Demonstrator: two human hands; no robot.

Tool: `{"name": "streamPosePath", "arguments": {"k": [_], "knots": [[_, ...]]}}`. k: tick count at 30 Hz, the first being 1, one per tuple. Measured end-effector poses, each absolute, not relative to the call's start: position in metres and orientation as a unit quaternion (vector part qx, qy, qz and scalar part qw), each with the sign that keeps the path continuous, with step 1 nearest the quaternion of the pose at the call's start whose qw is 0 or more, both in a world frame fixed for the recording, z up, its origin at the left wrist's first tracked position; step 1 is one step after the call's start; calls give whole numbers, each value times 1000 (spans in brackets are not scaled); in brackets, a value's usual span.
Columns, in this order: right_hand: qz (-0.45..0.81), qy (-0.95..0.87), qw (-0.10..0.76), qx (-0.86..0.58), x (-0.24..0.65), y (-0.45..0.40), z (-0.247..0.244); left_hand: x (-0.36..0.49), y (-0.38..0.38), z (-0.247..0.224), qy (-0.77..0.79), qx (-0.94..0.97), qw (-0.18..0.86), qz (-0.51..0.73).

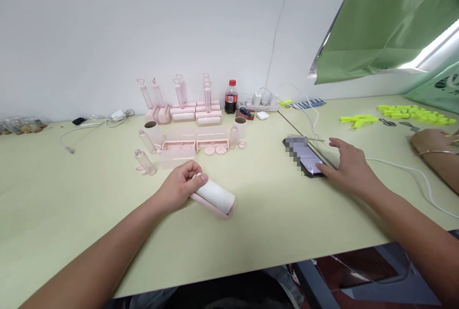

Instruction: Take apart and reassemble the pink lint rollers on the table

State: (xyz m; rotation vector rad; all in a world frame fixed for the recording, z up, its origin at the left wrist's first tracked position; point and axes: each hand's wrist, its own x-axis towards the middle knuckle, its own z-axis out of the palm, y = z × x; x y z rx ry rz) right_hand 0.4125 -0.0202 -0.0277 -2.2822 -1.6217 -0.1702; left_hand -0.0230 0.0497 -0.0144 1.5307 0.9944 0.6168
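Observation:
My left hand [184, 185] is closed round one end of a lint roller [215, 195], a white roll set in a pale pink holder, tilted down to the right over the table. On the right, my right hand [342, 165] has its fingers apart, and its thumb touches the lower end of a black phone [311, 161] with a lit screen. Behind the roller lie open pink cases [178, 148], clear handles [145, 161] and two pink discs [215, 150].
Assembled pink rollers [183, 114] stand along the wall beside a cola bottle [231, 97] and a power strip [267, 106]. A white cable [401, 164] crosses the table [251, 247]. Yellow-green pieces [416, 114] lie at the right, near another person's arm [435, 153].

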Motion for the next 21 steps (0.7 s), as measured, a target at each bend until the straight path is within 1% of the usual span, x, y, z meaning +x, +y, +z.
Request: {"name": "streamPosePath", "arguments": {"k": [4, 8, 17, 21], "knots": [[-55, -587, 182, -787, 410, -18, -23, -23, 50, -15, 418, 643, 583, 268], [-20, -623, 201, -755, 401, -19, -17, -23, 50, -16, 418, 643, 582, 269], [-17, -667, 158, -728, 398, -9, -24, -24, 50, -16, 416, 660, 561, 277], [-41, -643, 206, -737, 387, -12, -14, -24, 50, -16, 413, 660, 565, 275]]}}
